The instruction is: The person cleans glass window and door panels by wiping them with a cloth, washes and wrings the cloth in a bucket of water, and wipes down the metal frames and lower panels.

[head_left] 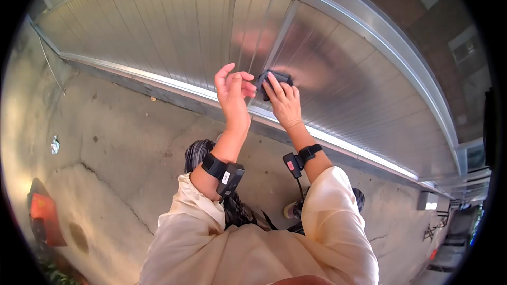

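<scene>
My right hand (284,100) presses a dark grey cloth (285,78) flat against the ribbed metal door panel (338,74), just right of an upright frame strip. Its fingers lie over the cloth, which bunches out past the fingertips. To the left, my left hand (232,89) is raised in front of the metal, fingers apart and loosely curled, with nothing in it. A small gap separates it from the cloth. Both forearms carry black straps with small box-like devices (230,178).
A metal sill (174,85) runs along the foot of the panels. The concrete floor (121,153) is cracked. A red-orange object (46,214) lies at the lower left, near a crumpled wrapper (55,144). A white box (427,200) stands at the far right by the wall.
</scene>
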A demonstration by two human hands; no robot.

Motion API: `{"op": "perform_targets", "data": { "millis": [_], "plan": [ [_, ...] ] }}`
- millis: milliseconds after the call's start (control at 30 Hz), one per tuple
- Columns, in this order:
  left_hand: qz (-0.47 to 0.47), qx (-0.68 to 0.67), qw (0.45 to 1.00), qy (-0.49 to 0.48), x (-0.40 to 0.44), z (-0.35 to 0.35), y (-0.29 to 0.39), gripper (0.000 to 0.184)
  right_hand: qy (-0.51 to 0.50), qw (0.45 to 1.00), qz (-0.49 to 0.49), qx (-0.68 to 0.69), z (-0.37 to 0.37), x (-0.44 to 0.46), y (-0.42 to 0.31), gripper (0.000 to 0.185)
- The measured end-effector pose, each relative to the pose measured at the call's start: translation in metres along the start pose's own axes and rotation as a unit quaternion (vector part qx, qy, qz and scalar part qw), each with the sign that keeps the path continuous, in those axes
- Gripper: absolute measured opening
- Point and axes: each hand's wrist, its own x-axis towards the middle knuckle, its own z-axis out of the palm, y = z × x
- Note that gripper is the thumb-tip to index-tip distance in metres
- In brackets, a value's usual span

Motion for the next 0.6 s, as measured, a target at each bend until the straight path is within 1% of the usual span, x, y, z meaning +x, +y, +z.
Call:
{"op": "perform_targets", "data": {
  "millis": [33,67,133,167,200,233,267,300,333,400,433,467,533,600],
  "plan": [
    [-0.002,0.003,1.000,0.000,0.000,-0.001,0.001,0.024,-0.068,0.997,-0.038,-0.014,-0.003,-0.009,0.000,0.044],
    [0.000,-0.006,1.000,-0.004,0.002,0.000,0.001,0.024,-0.073,0.997,-0.036,-0.010,-0.004,-0.013,0.004,0.044],
    [-0.022,-0.004,1.000,0.000,-0.004,-0.005,-0.001,0.025,-0.132,0.989,-0.066,-0.001,-0.011,-0.016,0.012,0.042],
    [-0.011,0.003,1.000,-0.005,-0.001,-0.006,-0.001,0.024,-0.109,0.993,-0.037,0.033,-0.015,-0.009,0.014,0.040],
    [0.001,0.010,1.000,-0.010,0.002,-0.004,-0.001,0.023,-0.074,0.997,-0.013,0.029,-0.026,0.004,0.018,0.040],
    [-0.013,0.018,1.000,-0.006,0.000,-0.005,-0.002,0.023,-0.003,0.998,0.012,0.056,-0.040,0.019,0.023,0.040],
    [0.003,0.027,0.999,-0.017,0.001,-0.005,-0.001,0.023,0.062,0.995,0.043,0.069,-0.047,0.034,0.026,0.041],
    [0.021,0.036,0.999,-0.030,0.001,-0.004,-0.002,0.022,0.123,0.985,0.077,0.092,-0.058,0.049,0.027,0.041],
    [0.010,0.042,0.998,-0.034,0.000,-0.004,-0.003,0.022,0.164,0.976,0.107,0.093,-0.067,0.060,0.029,0.039],
    [0.018,0.043,0.998,-0.032,0.002,-0.003,-0.005,0.022,0.249,0.948,0.158,0.116,-0.071,0.073,0.031,0.038],
    [-0.013,0.047,0.998,-0.027,0.000,-0.002,-0.004,0.022,0.271,0.942,0.166,0.103,-0.065,0.072,0.031,0.037],
    [-0.015,0.051,0.998,-0.029,-0.001,-0.003,-0.007,0.022,0.254,0.952,0.156,0.071,-0.059,0.066,0.028,0.036],
    [-0.115,0.042,0.992,-0.015,-0.002,-0.004,-0.017,0.020,0.176,0.976,0.108,0.071,-0.037,0.039,0.018,0.036],
    [-0.123,0.056,0.991,-0.015,-0.002,-0.006,-0.020,0.018,0.075,0.993,0.061,0.074,-0.011,0.005,0.008,0.033]
  ]
}}
